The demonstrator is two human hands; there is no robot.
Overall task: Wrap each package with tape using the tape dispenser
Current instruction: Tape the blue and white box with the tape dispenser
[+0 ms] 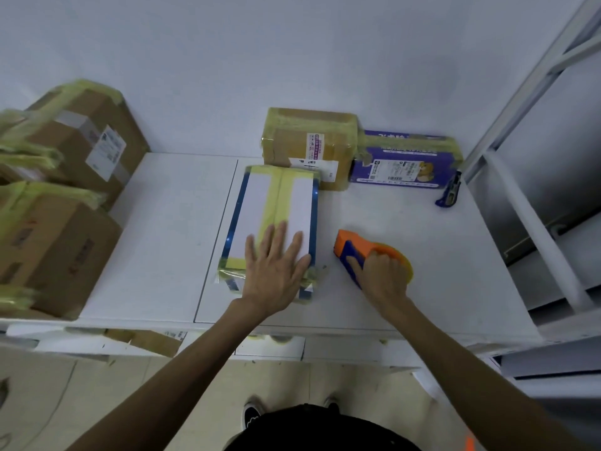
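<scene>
One wide-angle view, worn on the head, looks forward and steeply down over the white table (156, 242), close enough that both forearms (182, 369) enter from the bottom edge. The right hand (382, 276) gripping the tape dispenser (354, 252) sits slightly right of and below centre. Just left of that grip, the left hand (276, 271) lies flat on the white package (257, 206). Beyond the grip rises the wall (292, 43). Far to the left of the grip, the stacked boxes (55, 236) smear, perhaps from lens-edge distortion.
</scene>
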